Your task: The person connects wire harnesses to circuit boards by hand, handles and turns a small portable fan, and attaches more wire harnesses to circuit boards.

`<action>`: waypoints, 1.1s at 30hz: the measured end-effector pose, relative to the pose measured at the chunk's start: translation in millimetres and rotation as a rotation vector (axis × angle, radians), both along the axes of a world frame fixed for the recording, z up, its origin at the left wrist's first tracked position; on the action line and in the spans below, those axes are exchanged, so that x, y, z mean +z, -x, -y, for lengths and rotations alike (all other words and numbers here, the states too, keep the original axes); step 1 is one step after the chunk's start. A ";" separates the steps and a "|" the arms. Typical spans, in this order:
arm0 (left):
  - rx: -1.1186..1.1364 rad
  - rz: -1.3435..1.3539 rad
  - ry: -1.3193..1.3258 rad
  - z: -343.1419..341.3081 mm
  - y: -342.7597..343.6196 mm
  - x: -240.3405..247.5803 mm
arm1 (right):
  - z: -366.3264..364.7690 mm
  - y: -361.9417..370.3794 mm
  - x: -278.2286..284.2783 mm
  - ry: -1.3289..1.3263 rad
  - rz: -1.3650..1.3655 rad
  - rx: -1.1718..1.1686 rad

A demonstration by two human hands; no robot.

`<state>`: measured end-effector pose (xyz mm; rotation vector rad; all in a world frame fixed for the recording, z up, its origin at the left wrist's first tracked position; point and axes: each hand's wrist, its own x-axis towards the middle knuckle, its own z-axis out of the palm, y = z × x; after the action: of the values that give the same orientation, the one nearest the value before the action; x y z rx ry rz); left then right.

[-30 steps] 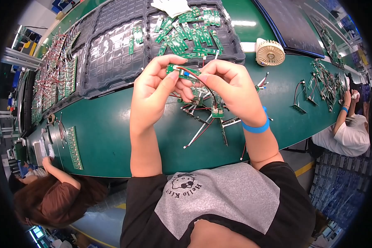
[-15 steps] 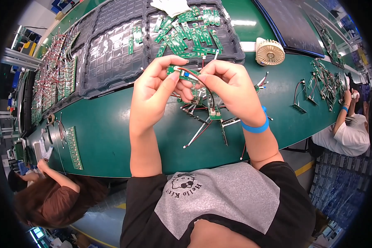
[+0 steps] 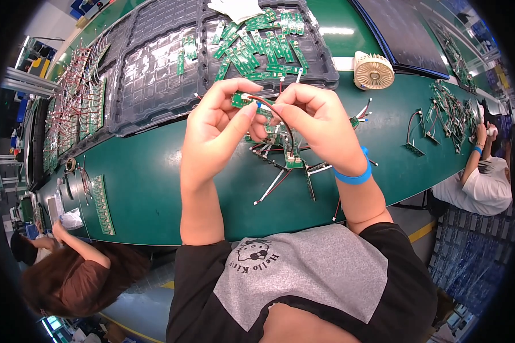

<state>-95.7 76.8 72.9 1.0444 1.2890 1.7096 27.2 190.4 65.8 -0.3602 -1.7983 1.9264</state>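
Note:
My left hand point(image 3: 226, 123) grips a small green circuit board point(image 3: 240, 99) between fingers and thumb, above the bench. A cable point(image 3: 285, 121) with dark and red wires leaves a white connector on that board and curves down to another green board point(image 3: 294, 163). My right hand point(image 3: 306, 114) pinches the cable near the board, its fingertips close to the left thumb. A small blue piece shows by the left thumb tip. Beneath both hands lies a loose heap of wired boards point(image 3: 276, 140), partly hidden by my fingers.
Behind my hands, a dark plastic tray point(image 3: 154, 74) carries many loose green boards point(image 3: 263, 46) and a white glove point(image 3: 237, 8). A beige fan point(image 3: 374, 71) stands to the right, near wired boards point(image 3: 449, 117). Wired panels point(image 3: 77, 106) fill the left. People work at both sides.
My left thumb has slid right along the board toward the blue piece. The lower board on the cable has shifted slightly. My right hand stays nearly still.

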 end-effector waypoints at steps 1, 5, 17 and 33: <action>0.021 -0.015 0.017 -1.8 0.9 1.4 | -0.1 2.6 1.0 0.012 0.011 -0.002; 0.122 -0.053 -0.050 -14.4 2.2 -4.1 | -3.7 10.1 6.3 -0.008 0.030 -0.005; -0.012 -0.124 -0.118 5.4 10.2 -0.6 | 8.9 -17.3 9.9 0.087 0.039 0.119; 0.557 -1.030 0.804 -61.8 205.0 -93.1 | -85.4 -222.0 -59.7 -0.747 0.790 -0.785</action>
<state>-300.7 138.6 -20.3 1.1100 2.8064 0.6878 249.2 275.8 6.1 -1.4083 -2.1741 0.5145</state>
